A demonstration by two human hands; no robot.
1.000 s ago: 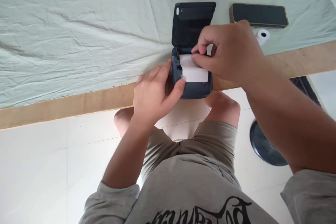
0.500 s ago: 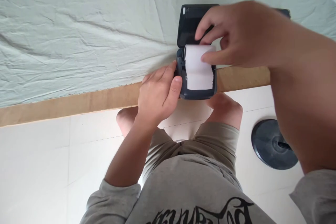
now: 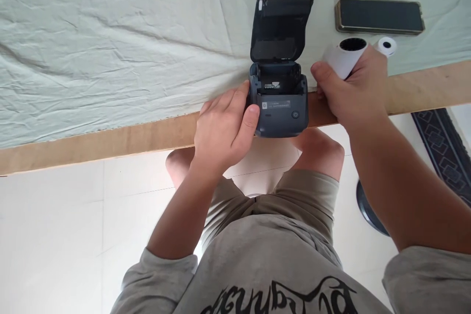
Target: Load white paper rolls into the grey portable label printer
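A dark portable printer [image 3: 281, 115] sits at the table's front edge with its lid [image 3: 279, 29] raised and its paper bay showing no roll. My left hand [image 3: 224, 127] rests against the printer's left side, thumb on the near left corner. To the right of the printer, my right hand [image 3: 355, 83] is wrapped round a white paper roll [image 3: 339, 60], whose dark core faces up. Just beyond that hand stands a smaller white roll [image 3: 390, 48], partly hidden by it.
A phone [image 3: 380, 15] lies on the pale green cloth [image 3: 128, 49] behind the rolls. The wooden table edge [image 3: 147, 138] runs across the front. On the floor are a round black base [image 3: 368, 208] and a patterned dark mat [image 3: 443, 147], both at the right.
The white roll has left the printer's bay and moved right in my right hand. The phone and smaller roll now show. My left hand stays against the printer.
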